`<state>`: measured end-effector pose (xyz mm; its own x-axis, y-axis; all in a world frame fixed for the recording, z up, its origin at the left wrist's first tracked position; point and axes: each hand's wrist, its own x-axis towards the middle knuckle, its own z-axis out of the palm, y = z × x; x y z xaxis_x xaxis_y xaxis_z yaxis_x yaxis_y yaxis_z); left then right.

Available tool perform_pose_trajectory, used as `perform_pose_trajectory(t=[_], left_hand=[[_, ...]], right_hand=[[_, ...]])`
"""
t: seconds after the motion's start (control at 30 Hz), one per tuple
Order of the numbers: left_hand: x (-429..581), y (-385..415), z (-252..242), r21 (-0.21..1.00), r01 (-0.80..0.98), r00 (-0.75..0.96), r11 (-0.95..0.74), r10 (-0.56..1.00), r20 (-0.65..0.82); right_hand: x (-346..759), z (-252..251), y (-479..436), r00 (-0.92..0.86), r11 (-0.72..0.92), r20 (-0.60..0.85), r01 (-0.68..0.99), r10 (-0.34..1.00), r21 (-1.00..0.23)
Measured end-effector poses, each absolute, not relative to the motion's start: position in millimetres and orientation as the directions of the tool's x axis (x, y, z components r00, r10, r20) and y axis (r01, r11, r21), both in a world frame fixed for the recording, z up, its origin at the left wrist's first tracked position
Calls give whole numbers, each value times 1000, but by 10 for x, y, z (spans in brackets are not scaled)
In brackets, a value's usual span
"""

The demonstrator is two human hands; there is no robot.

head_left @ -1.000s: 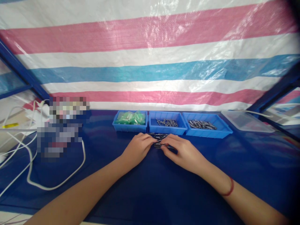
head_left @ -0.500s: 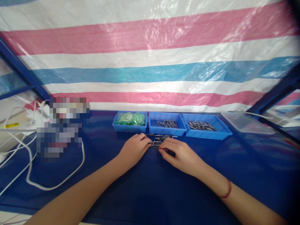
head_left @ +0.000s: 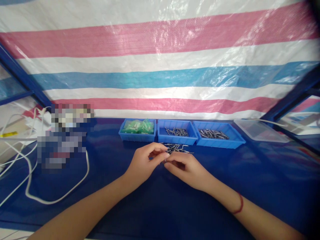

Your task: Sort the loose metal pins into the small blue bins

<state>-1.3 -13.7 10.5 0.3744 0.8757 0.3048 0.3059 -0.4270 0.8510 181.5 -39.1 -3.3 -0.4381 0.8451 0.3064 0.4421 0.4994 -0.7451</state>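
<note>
1. Loose pins [head_left: 177, 147]: a small heap of thin metal pins on the blue table [head_left: 160, 200], just in front of the bins and not yet in any of them.
2. Left hand [head_left: 145, 162]: lifted slightly off the surface, thumb and forefinger pinched narrow, the tips at the near-left edge of the heap.
3. Right hand [head_left: 186, 167]: knuckles low, fingers curled and pinched, the tips meeting the left hand's tips. A pin may sit between them, but it is too small to tell.
4. The heap lies just beyond both sets of fingertips, nearly touching them and slightly right of where they meet.
5. Progress, as a judgement: the middle bin [head_left: 175, 137] holds only a sparse scatter of pins and the right bin [head_left: 217, 142] a fuller layer. The heap is unsorted, so a good deal of handling looks left.
6. Left bin [head_left: 137, 136]: filled with green parts [head_left: 138, 126] and well clear of both hands.
7. Further out: a clear tray [head_left: 261, 131] to the right of the bins and a white cable [head_left: 83, 175] looping at the left. A striped tarp [head_left: 160, 50] hangs behind, and the right wrist wears a red band [head_left: 239, 205].
</note>
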Motion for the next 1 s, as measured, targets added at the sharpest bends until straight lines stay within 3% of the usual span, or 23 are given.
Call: perform_pose_trajectory(t=[0.17,0.4,1.0], left_hand=[[12,-168,115,906,221,381,-361,887,260],[15,-124,43,909,278,430,-310,886,171],[13,-133,41,890,274,444,-364,869,219]], right_hand=[[1754,-45,-432,-423,419,265,326,866,-848],[1756,-71,-412,-292,401,309,347,905,-848],[1760,-119,-386,-216,318,269,239,939,-918]])
